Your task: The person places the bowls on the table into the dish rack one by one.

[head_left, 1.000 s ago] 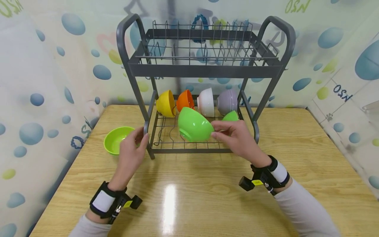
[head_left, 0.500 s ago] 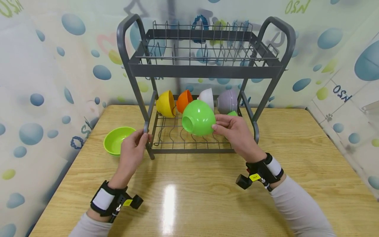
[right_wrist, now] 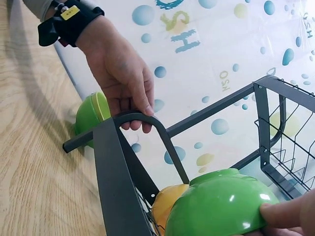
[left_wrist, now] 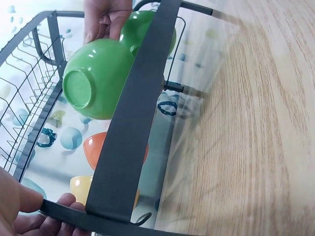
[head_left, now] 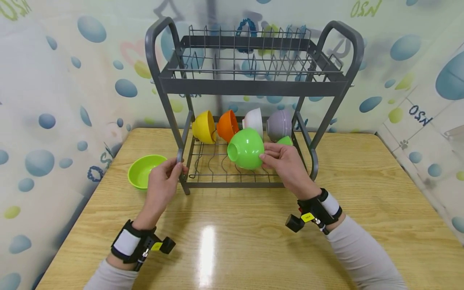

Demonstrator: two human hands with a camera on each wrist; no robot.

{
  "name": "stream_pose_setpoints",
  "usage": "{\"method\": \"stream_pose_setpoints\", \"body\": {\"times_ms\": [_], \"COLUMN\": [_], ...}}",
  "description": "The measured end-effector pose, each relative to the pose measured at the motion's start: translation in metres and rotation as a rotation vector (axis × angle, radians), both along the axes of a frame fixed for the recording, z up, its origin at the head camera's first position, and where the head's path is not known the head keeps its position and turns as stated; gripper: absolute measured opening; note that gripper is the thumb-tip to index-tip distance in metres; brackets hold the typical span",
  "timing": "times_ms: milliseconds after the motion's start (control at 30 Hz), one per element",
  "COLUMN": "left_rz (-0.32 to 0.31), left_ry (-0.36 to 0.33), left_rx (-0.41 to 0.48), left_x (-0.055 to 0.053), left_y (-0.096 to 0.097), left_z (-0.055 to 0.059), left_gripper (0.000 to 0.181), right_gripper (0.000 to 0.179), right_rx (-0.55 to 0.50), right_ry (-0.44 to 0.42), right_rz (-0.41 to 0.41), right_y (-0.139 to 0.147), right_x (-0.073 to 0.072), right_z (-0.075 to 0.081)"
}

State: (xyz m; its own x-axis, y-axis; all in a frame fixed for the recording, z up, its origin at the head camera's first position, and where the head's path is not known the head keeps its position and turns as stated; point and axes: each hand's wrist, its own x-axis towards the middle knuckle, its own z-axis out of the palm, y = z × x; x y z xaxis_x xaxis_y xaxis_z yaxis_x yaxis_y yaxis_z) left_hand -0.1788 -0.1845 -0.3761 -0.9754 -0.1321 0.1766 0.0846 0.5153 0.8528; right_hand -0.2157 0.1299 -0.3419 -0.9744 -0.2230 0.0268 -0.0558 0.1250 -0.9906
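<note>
My right hand [head_left: 288,167] pinches the rim of a green bowl [head_left: 246,149] between thumb and fingers, over the lower tier of a dark grey dish rack [head_left: 235,185]. The bowl is tipped on its side, its base facing left and toward me. Behind it a yellow bowl [head_left: 204,127], an orange bowl [head_left: 227,125], a white bowl [head_left: 253,121] and a purple bowl [head_left: 279,125] stand on edge in a row. A second green bowl [head_left: 285,140] is mostly hidden behind my right hand. My left hand [head_left: 162,181] grips the rack's left front post, thumb in front.
Light green bowls [head_left: 145,171], apparently nested, rest on the wooden table [head_left: 232,241] left of the rack. The rack's upper wire tier [head_left: 253,72] overhangs the bowls. A patterned wall covering [head_left: 90,80] closes off the back and sides.
The held green bowl has turned so its base faces left and toward me, shifting slightly right. My right forearm has moved a little left. The left hand keeps its grip on the rack.
</note>
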Motion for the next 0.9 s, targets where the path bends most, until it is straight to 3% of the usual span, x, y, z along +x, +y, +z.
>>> {"method": "stream_pose_setpoints", "body": {"times_ms": [900], "left_rz": [-0.001], "left_ry": [0.030], "left_rx": [-0.052], "left_x": [-0.0019], "left_y": [-0.0009], "left_z": [-0.0024], "left_gripper": [0.036], "right_gripper": [0.038], "right_rx": [0.136], "right_ry": [0.007], "right_rz": [-0.129], "right_y": [0.0004], "right_x": [0.0026], "right_z": [-0.0042]}}
